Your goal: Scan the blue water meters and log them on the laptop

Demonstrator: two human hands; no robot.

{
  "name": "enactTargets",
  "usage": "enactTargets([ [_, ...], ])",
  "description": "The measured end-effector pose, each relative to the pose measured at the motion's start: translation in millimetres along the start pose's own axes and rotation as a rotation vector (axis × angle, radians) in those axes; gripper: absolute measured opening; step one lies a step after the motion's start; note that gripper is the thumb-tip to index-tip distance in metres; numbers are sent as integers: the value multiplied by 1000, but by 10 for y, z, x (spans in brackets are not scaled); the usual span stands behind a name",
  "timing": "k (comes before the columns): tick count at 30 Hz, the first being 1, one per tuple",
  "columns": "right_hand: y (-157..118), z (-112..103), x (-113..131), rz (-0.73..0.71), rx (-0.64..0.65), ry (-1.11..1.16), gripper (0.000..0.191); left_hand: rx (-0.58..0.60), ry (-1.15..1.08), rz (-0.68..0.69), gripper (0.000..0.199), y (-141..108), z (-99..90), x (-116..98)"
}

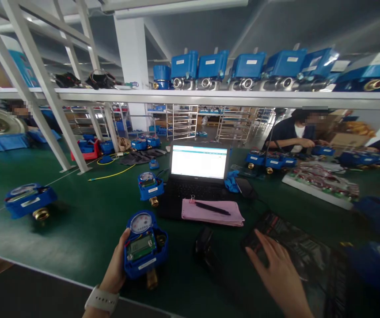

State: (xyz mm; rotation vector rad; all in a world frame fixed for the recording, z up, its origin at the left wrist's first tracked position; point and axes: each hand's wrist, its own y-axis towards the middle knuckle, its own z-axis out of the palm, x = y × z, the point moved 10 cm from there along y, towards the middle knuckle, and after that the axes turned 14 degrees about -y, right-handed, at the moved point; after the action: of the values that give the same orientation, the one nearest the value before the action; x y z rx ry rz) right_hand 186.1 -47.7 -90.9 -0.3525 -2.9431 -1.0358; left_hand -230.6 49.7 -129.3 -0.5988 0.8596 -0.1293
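Note:
My left hand [117, 263], with a pale watch band at the wrist, grips the left side of a blue water meter [146, 247]. This meter has a round dial on top, an exposed green circuit board with a small display, and a brass fitting below. My right hand [276, 269] is over a dark printed mouse pad [312, 251], fingers stretched out and apart; what lies under its palm is hidden. Between the hands lies a black handheld scanner [205, 247], partly blurred. Just behind the held meter stands another blue water meter [150, 187].
A laptop [198, 163] is lit behind a pink paper stack [210, 211] with a black pen on it. One water meter [31, 201] stands left. Boxed valves [214, 66] line the overhead shelf [190, 96]. A co-worker [298, 132] sits across, near a white tray [322, 187].

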Motion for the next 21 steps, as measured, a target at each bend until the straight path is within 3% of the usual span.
enactTargets([
  [3,40,52,-524,-44,-46,-94,60,-38,0,1,41,34,-70,11],
  [7,-63,221,-857,-59,-3,-122,56,-81,-1,10,50,158,-247,52],
  [11,-146,317,-965,-32,26,-125,49,-149,26,78,72,276,-441,21],
  [19,-195,376,-1065,12,31,-146,50,-156,27,29,70,323,-491,78],
  [21,-198,375,-1052,-6,31,-149,48,-110,3,7,71,324,-442,106],
])
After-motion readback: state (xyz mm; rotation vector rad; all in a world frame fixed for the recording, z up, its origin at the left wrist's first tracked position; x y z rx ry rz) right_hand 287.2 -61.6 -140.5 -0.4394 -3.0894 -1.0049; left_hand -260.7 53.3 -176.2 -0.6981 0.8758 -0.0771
